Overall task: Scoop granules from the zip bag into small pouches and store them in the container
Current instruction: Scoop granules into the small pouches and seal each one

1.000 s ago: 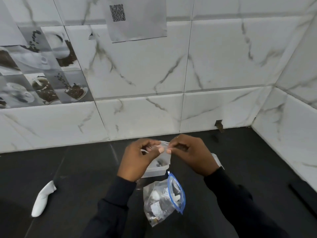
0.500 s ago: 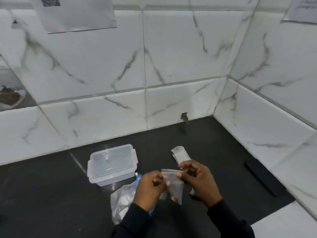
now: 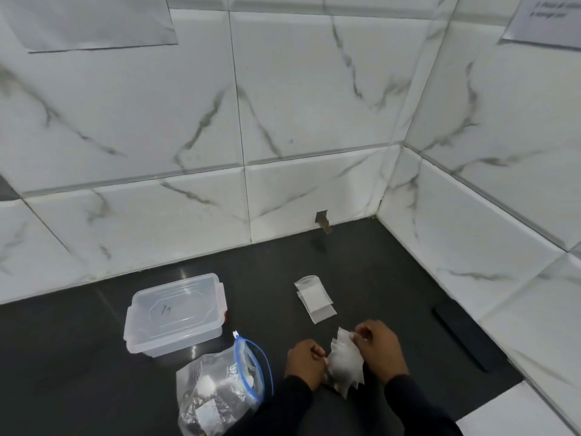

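Long black sleeves (image 3: 418, 404)

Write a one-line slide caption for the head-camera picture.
Left hand and right hand pinch a small pouch beside the zip bag and lidded container.

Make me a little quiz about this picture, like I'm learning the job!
1. True or false: the lid is on the container.
2. What do the left hand and the right hand both pinch? A a spoon; B small pouches; C a cup.
3. Fill the gap: the zip bag has a zip rim coloured ___.
Key: 1 true; 2 B; 3 blue.
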The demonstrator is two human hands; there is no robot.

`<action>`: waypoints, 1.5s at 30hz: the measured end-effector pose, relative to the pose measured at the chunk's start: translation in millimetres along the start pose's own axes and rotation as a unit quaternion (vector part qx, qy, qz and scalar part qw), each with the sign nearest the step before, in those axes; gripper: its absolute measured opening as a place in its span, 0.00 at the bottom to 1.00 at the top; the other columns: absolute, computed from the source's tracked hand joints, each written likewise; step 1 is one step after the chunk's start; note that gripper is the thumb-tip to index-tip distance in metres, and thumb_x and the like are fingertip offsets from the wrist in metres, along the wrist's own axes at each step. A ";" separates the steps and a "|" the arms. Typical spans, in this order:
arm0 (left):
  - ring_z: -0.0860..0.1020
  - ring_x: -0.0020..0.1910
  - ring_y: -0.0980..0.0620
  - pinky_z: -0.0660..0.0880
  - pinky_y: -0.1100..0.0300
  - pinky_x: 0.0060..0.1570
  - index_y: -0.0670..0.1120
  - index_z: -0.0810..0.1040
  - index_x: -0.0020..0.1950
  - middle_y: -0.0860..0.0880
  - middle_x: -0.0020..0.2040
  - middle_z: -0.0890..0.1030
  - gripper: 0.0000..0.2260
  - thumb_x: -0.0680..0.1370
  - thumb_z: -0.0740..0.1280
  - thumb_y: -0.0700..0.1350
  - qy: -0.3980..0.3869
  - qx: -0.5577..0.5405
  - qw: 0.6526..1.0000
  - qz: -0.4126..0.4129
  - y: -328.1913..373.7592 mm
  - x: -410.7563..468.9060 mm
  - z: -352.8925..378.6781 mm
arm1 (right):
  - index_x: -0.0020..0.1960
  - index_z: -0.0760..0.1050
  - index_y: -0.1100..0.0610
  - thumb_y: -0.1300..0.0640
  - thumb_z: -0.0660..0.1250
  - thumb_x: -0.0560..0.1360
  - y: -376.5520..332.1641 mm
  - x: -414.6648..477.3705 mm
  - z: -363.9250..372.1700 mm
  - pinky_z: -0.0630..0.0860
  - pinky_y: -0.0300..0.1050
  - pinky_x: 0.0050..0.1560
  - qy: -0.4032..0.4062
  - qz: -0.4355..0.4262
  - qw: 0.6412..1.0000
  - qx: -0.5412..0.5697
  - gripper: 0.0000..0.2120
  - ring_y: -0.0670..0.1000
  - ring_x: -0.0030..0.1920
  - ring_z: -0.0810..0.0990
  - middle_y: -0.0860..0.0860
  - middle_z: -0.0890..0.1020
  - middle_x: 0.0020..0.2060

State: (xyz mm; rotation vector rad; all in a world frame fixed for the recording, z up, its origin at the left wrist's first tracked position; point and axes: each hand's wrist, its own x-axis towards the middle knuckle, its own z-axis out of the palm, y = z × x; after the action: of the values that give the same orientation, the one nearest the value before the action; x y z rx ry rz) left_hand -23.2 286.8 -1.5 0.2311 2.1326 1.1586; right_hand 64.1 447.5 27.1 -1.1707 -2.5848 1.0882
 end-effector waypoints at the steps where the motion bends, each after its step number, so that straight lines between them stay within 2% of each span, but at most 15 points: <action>1: 0.80 0.27 0.51 0.82 0.56 0.34 0.45 0.80 0.40 0.43 0.34 0.83 0.06 0.71 0.67 0.34 -0.013 -0.010 1.000 -0.003 3.2 -1.5 1.3 | 0.43 0.79 0.51 0.53 0.71 0.75 -7.6 9.0 -0.5 0.76 0.40 0.46 0.010 -0.017 1.000 -0.012 0.04 0.43 0.43 0.78 0.46 0.79 0.42; 3: 0.81 0.28 0.52 0.81 0.59 0.34 0.43 0.80 0.43 0.40 0.38 0.83 0.06 0.72 0.66 0.34 -0.019 -0.025 0.999 -0.002 7.9 -3.6 0.8 | 0.42 0.80 0.53 0.51 0.71 0.75 -25.2 32.1 4.2 0.75 0.41 0.45 0.010 -0.032 0.999 0.001 0.06 0.45 0.43 0.79 0.47 0.79 0.41; 6: 0.81 0.34 0.54 0.81 0.60 0.40 0.52 0.78 0.39 0.49 0.37 0.83 0.08 0.70 0.67 0.38 0.002 -0.014 1.000 0.018 0.6 0.3 -4.4 | 0.41 0.80 0.57 0.50 0.72 0.73 -47.8 76.7 19.1 0.74 0.43 0.41 -0.021 -0.011 0.999 0.021 0.10 0.51 0.41 0.81 0.50 0.82 0.38; 10: 0.81 0.32 0.49 0.82 0.53 0.37 0.50 0.78 0.44 0.45 0.39 0.85 0.06 0.68 0.69 0.42 0.008 -0.085 0.996 0.027 1.1 -11.0 -20.6 | 0.29 0.66 0.54 0.44 0.75 0.69 -58.1 126.5 51.8 0.67 0.45 0.34 -0.079 0.022 0.995 -0.054 0.22 0.52 0.33 0.74 0.50 0.73 0.29; 13: 0.79 0.31 0.49 0.78 0.60 0.32 0.45 0.78 0.47 0.47 0.39 0.81 0.05 0.74 0.70 0.36 0.011 -0.159 0.986 0.036 11.4 -25.1 -40.2 | 0.35 0.74 0.53 0.42 0.73 0.64 -41.4 156.6 80.9 0.76 0.49 0.46 -0.087 0.072 0.990 -0.080 0.16 0.60 0.48 0.81 0.55 0.82 0.43; 15: 0.80 0.31 0.50 0.77 0.63 0.30 0.42 0.78 0.50 0.46 0.40 0.79 0.05 0.75 0.70 0.36 0.013 -0.197 0.979 0.052 17.9 -34.5 -56.1 | 0.34 0.76 0.54 0.49 0.72 0.67 -44.4 150.4 80.0 0.80 0.53 0.51 -0.073 0.079 0.991 -0.075 0.10 0.61 0.49 0.81 0.56 0.84 0.44; 20: 0.84 0.34 0.44 0.77 0.64 0.32 0.38 0.77 0.54 0.37 0.45 0.80 0.07 0.77 0.70 0.37 0.092 -0.292 0.948 0.087 33.5 -57.4 -105.4 | 0.35 0.76 0.60 0.59 0.75 0.71 -90.7 77.2 36.6 0.76 0.50 0.41 -0.006 -0.015 0.995 0.096 0.11 0.52 0.36 0.77 0.54 0.80 0.33; 23: 0.84 0.36 0.42 0.78 0.60 0.33 0.39 0.76 0.54 0.35 0.48 0.81 0.09 0.78 0.70 0.41 0.163 -0.345 0.919 0.103 49.2 -73.4 -134.0 | 0.36 0.75 0.57 0.60 0.76 0.71 -118.1 23.5 26.1 0.73 0.36 0.39 0.003 -0.117 0.976 0.183 0.10 0.47 0.36 0.76 0.52 0.79 0.36; 28: 0.84 0.35 0.39 0.78 0.55 0.34 0.45 0.71 0.53 0.40 0.48 0.77 0.16 0.75 0.75 0.48 0.224 -0.388 0.888 0.102 60.8 -100.0 -169.3 | 0.36 0.74 0.51 0.62 0.76 0.71 -152.0 -53.5 36.5 0.70 0.30 0.38 0.046 -0.303 0.938 0.160 0.13 0.44 0.37 0.75 0.43 0.75 0.38; 32: 0.79 0.32 0.42 0.78 0.53 0.36 0.45 0.69 0.49 0.36 0.50 0.75 0.16 0.72 0.76 0.38 0.239 -0.362 0.897 0.092 39.0 -114.4 -182.7 | 0.36 0.74 0.54 0.64 0.77 0.71 -156.9 -83.2 60.3 0.69 0.26 0.39 0.026 -0.369 0.922 0.112 0.13 0.39 0.39 0.74 0.42 0.73 0.39; 35: 0.79 0.35 0.47 0.79 0.54 0.38 0.42 0.70 0.46 0.37 0.47 0.80 0.15 0.70 0.73 0.30 0.260 -0.266 0.924 0.089 18.8 -128.5 -191.1 | 0.37 0.74 0.55 0.62 0.75 0.72 -156.8 -96.5 74.0 0.73 0.32 0.40 -0.003 -0.384 0.916 0.114 0.11 0.40 0.40 0.75 0.43 0.73 0.40; 37: 0.81 0.38 0.52 0.79 0.58 0.40 0.43 0.71 0.44 0.43 0.44 0.82 0.14 0.69 0.73 0.30 0.273 -0.198 0.937 0.087 7.2 -142.5 -197.2 | 0.41 0.76 0.51 0.59 0.73 0.73 -159.6 -108.3 76.2 0.74 0.35 0.42 -0.044 -0.386 0.914 0.117 0.07 0.42 0.41 0.76 0.41 0.74 0.43; 40: 0.81 0.38 0.54 0.77 0.64 0.36 0.48 0.71 0.41 0.51 0.41 0.82 0.14 0.70 0.73 0.32 0.276 -0.115 0.948 0.108 -7.4 -164.3 -201.9 | 0.47 0.79 0.46 0.50 0.73 0.71 -170.6 -135.8 69.6 0.71 0.30 0.44 -0.109 -0.358 0.914 0.154 0.06 0.46 0.44 0.79 0.42 0.78 0.44; 43: 0.79 0.33 0.48 0.77 0.56 0.33 0.47 0.71 0.39 0.49 0.39 0.82 0.13 0.70 0.73 0.33 0.286 -0.065 0.944 0.155 -20.7 -180.4 -205.7 | 0.42 0.81 0.49 0.42 0.73 0.72 -189.7 -154.2 70.5 0.71 0.31 0.43 -0.178 -0.313 0.920 0.152 0.10 0.48 0.44 0.80 0.45 0.81 0.40; 45: 0.79 0.31 0.49 0.77 0.57 0.32 0.45 0.72 0.39 0.49 0.40 0.83 0.11 0.70 0.72 0.33 0.285 -0.045 0.942 0.173 -28.1 -188.0 -210.3 | 0.39 0.81 0.50 0.45 0.74 0.72 -198.9 -159.5 75.0 0.72 0.32 0.41 -0.225 -0.307 0.915 0.135 0.09 0.47 0.40 0.80 0.45 0.82 0.37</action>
State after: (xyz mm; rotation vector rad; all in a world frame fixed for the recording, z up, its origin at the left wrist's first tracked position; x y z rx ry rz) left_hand -14.0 43.9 144.3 0.2584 2.5983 1.6859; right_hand 25.7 205.6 130.3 -0.0123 -2.6667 1.5946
